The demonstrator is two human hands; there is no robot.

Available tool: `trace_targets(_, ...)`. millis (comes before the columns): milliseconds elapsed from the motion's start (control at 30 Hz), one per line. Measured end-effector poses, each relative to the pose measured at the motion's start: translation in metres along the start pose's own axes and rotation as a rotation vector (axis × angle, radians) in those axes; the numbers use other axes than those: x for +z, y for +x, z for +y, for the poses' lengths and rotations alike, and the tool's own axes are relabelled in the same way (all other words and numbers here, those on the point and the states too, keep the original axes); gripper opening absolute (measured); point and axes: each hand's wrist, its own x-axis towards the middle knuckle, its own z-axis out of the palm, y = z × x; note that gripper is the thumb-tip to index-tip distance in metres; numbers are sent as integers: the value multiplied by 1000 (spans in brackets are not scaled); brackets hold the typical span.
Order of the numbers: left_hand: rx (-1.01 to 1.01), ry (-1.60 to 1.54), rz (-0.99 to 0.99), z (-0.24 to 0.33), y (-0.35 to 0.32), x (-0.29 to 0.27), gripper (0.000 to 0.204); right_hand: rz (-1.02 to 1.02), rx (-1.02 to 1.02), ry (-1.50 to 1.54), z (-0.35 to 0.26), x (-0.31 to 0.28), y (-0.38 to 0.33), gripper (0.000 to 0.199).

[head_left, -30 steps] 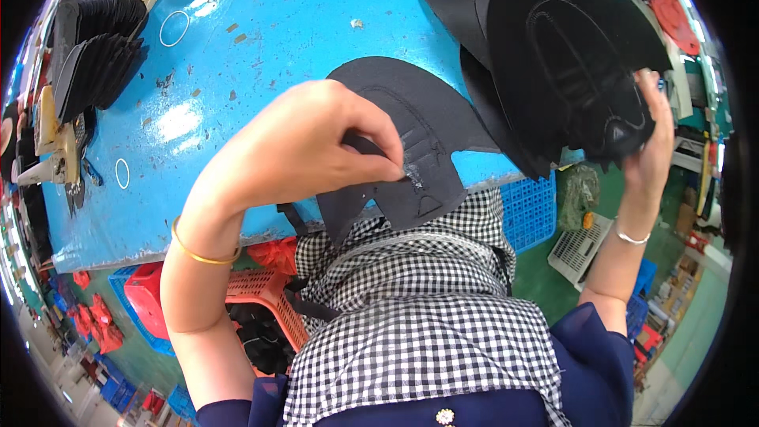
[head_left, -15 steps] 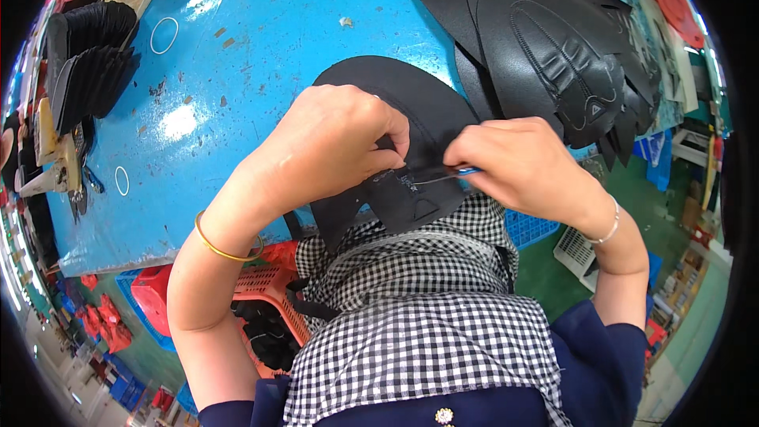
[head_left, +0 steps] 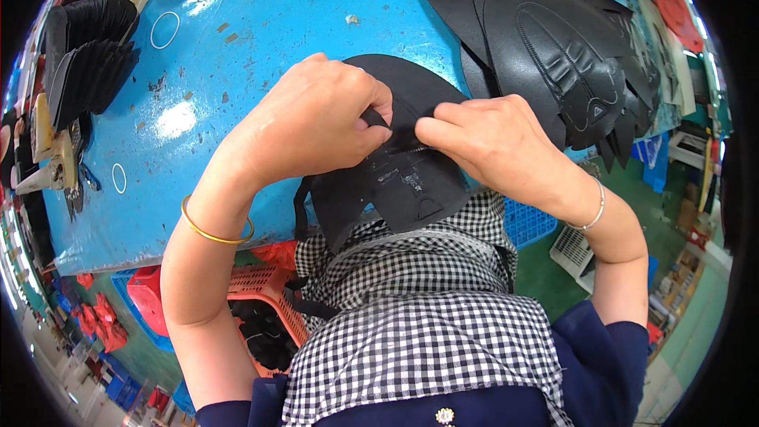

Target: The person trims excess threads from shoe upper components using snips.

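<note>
A black shoe-upper-like piece [head_left: 423, 190] lies on the near edge of the blue table, its rounded end away from me and its notched end over my checked apron. Above its left part, my left hand [head_left: 328, 115] is closed in a pinch on a black strip [head_left: 375, 118], which shows between thumb and fingers. A dark band hangs at the piece's left edge. My right hand [head_left: 494, 142] is closed, its fingertips at the middle of the piece beside my left fingers. What it holds is hidden under the fingers. Pale marks show on the piece's surface.
A pile of similar stitched black pieces [head_left: 545, 47] lies at the back right. Black folded pieces [head_left: 95, 55] stand in a stack at the left. Two white rings lie on the blue table [head_left: 261, 24]. An orange basket [head_left: 269, 285] with black items stands below the table edge.
The thin metal tool with a blue part in my right hand no longer shows. My right hand has moved left and up; my left hand has shifted slightly left, a black strip now showing in it.
</note>
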Motion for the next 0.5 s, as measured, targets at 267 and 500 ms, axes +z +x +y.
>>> trace_targets(267, -39, -115, -73, -1, -3, -6, 13, 13, 97, 172, 3, -6, 5, 26)
trace_targets(500, -2, -135, -11, -8, -9, -5, 12, -26, 42, 141, 9, 1, 17, 26)
